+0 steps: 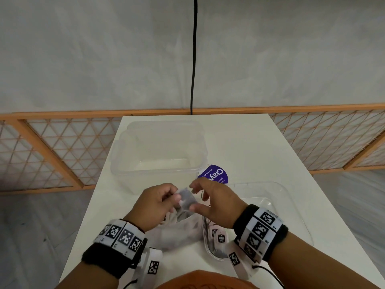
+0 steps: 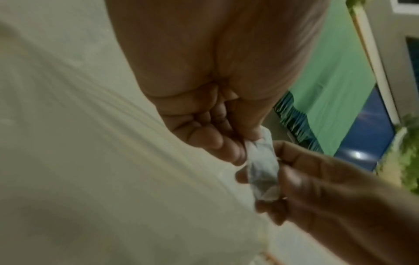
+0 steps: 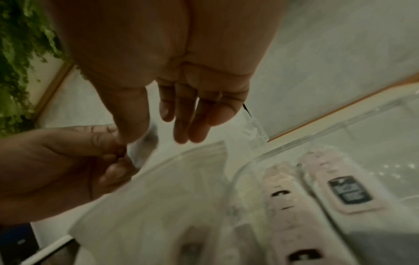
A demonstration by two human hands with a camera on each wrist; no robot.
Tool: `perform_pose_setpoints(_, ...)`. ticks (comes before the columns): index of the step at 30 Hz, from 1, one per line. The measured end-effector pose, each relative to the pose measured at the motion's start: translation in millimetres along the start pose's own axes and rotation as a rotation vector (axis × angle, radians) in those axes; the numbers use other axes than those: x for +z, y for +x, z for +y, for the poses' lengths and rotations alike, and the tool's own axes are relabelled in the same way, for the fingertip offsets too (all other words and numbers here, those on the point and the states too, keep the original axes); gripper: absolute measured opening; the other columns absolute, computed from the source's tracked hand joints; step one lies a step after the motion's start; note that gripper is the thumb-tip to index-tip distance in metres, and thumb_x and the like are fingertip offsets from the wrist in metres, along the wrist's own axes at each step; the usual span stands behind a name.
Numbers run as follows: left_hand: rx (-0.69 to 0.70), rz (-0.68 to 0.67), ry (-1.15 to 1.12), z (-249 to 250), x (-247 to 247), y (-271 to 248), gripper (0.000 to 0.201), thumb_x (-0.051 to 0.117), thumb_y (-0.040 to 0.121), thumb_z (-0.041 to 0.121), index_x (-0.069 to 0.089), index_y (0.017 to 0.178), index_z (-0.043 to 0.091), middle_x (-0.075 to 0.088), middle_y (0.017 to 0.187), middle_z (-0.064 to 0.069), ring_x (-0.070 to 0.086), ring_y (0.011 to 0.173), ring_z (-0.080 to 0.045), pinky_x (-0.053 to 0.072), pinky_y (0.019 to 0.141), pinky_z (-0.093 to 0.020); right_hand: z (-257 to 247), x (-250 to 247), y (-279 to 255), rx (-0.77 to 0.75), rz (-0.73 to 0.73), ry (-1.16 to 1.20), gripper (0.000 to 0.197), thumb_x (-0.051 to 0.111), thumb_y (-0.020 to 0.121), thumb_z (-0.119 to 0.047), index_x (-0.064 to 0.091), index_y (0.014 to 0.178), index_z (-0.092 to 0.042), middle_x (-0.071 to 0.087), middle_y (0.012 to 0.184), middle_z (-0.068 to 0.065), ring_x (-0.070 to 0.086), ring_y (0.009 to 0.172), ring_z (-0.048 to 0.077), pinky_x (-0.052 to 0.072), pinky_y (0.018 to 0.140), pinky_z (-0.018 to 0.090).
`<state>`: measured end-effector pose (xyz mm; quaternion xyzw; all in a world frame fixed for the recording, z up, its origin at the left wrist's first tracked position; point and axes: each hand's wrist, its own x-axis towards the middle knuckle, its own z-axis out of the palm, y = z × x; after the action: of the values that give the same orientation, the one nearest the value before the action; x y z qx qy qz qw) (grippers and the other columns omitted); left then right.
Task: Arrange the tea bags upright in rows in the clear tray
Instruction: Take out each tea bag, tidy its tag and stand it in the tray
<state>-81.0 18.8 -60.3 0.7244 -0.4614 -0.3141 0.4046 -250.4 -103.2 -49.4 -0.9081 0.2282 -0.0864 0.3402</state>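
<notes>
A small grey tea bag (image 1: 186,199) hangs in the air between both hands, above the open mouth of a clear plastic bag (image 1: 179,232) of more tea bags. My left hand (image 1: 177,197) pinches the tea bag's (image 2: 263,172) left edge between thumb and fingers. My right hand (image 1: 193,197) has its thumb against the bag's lower right corner, while its fingers (image 3: 188,125) are straight and spread beside the tea bag (image 3: 145,147). The clear tray (image 1: 291,197) lies to the right. Pink-tagged tea bags (image 1: 220,237) stand at its near left corner and are partly hidden by my right wrist.
A larger clear container (image 1: 160,147) stands on the white table (image 1: 260,147) behind my hands, with a purple-labelled lid (image 1: 215,174) at its right. A black cable (image 1: 193,59) hangs down the back wall. An orange lattice rail (image 1: 52,147) runs behind the table.
</notes>
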Motion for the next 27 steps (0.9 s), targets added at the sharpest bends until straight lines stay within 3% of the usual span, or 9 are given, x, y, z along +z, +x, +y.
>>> perform_pose_setpoints(2, -0.003, -0.008, -0.134, 5.5, -0.1, -0.6, 0.015, 0.058, 0.093, 0.007, 0.063, 0.078, 0.006, 0.071, 0.073, -0.009, 0.062, 0.059, -0.013, 0.051, 0.06, -0.027, -5.4, 0.4, 3.9, 0.008, -0.021, 0.053, 0.047, 0.073, 0.082, -0.029, 0.048, 0.121, -0.029, 0.061, 0.092, -0.014, 0.059, 0.076, 0.004, 0.051, 0.074, 0.025)
perform_pose_setpoints(5, -0.032, -0.022, -0.22, 11.1, -0.1, -0.5, 0.019, 0.053, 0.095, 0.003, 0.061, 0.077, 0.003, 0.068, 0.062, -0.005, 0.059, 0.054, -0.012, 0.048, 0.055, -0.022, -7.8, 0.3, 4.9, -0.022, 0.004, 0.12, 0.052, 0.072, 0.081, -0.015, 0.043, 0.121, -0.032, 0.059, 0.078, -0.012, 0.057, 0.068, 0.004, 0.051, 0.069, 0.025)
perform_pose_setpoints(8, -0.112, -0.048, -0.304, 12.2, -0.4, 1.4, 0.023, 0.048, 0.098, 0.006, 0.058, 0.077, 0.003, 0.066, 0.061, -0.004, 0.057, 0.053, -0.015, 0.045, 0.052, -0.021, -10.8, -0.5, 2.0, -0.146, 0.007, 0.158, 0.065, 0.066, 0.079, -0.005, 0.036, 0.125, -0.04, 0.057, 0.084, -0.011, 0.055, 0.07, 0.005, 0.05, 0.067, 0.023)
perform_pose_setpoints(10, -0.166, -0.068, -0.37, 12.9, -1.0, 3.1, 0.027, 0.045, 0.099, 0.008, 0.057, 0.076, 0.004, 0.064, 0.063, -0.007, 0.055, 0.052, -0.017, 0.043, 0.049, -0.021, -10.0, -0.4, 2.1, -0.233, 0.042, 0.116, 0.059, 0.06, 0.079, 0.0, 0.044, 0.124, -0.035, 0.062, 0.095, -0.007, 0.057, 0.076, 0.006, 0.051, 0.071, 0.024)
perform_pose_setpoints(14, -0.258, -0.125, -0.479, 18.6, -0.1, 3.4, 0.031, 0.043, 0.1, 0.01, 0.057, 0.073, 0.004, 0.059, 0.06, -0.01, 0.052, 0.049, -0.019, 0.04, 0.045, -0.022, -4.8, -1.9, 5.3, -0.37, 0.212, -0.063, 0.022, 0.058, 0.081, -0.009, 0.069, 0.098, -0.018, 0.067, 0.088, -0.003, 0.06, 0.078, 0.01, 0.046, 0.072, 0.018)
perform_pose_setpoints(17, -0.283, -0.178, -0.469, 20.0, 0.3, 3.4, 0.032, 0.042, 0.101, 0.014, 0.056, 0.074, 0.005, 0.058, 0.058, -0.01, 0.052, 0.048, -0.02, 0.038, 0.044, -0.023, -4.5, -2.3, 6.7, -0.397, 0.315, -0.081, 0.02, 0.058, 0.086, -0.028, 0.074, 0.092, -0.018, 0.064, 0.086, -0.002, 0.056, 0.077, 0.006, 0.041, 0.07, 0.01)
perform_pose_setpoints(20, -0.253, -0.161, -0.4, 16.0, 0.5, 5.2, 0.033, 0.038, 0.103, 0.021, 0.06, 0.084, 0.006, 0.062, 0.07, -0.012, 0.056, 0.053, -0.018, 0.042, 0.05, -0.024, -7.1, -5.3, 8.5, -0.352, 0.295, -0.017, 0.024, 0.057, 0.09, -0.033, 0.074, 0.094, -0.016, 0.066, 0.085, -0.003, 0.056, 0.078, 0.004, 0.039, 0.071, 0.007)
perform_pose_setpoints(23, -0.136, -0.081, -0.392, 13.0, -0.5, 3.9, 0.029, 0.043, 0.101, 0.032, 0.065, 0.108, 0.016, 0.066, 0.096, -0.012, 0.063, 0.071, -0.019, 0.052, 0.064, -0.027, -8.3, -9.7, 10.9, -0.133, 0.237, 0.064, 0.017, 0.06, 0.093, -0.028, 0.072, 0.091, -0.017, 0.07, 0.082, -0.007, 0.059, 0.078, 0.007, 0.042, 0.07, 0.013)
perform_pose_setpoints(27, -0.065, -0.056, -0.467, 17.7, -2.4, -1.7, 0.032, 0.064, 0.077, 0.029, 0.064, 0.098, 0.005, 0.071, 0.083, -0.006, 0.07, 0.072, -0.019, 0.055, 0.068, -0.029, -11.7, -12.8, 10.9, 0.036, 0.218, 0.221, 0.014, 0.061, 0.093, -0.021, 0.064, 0.08, -0.027, 0.061, 0.062, -0.016, 0.058, 0.063, 0.004, 0.045, 0.063, 0.014)
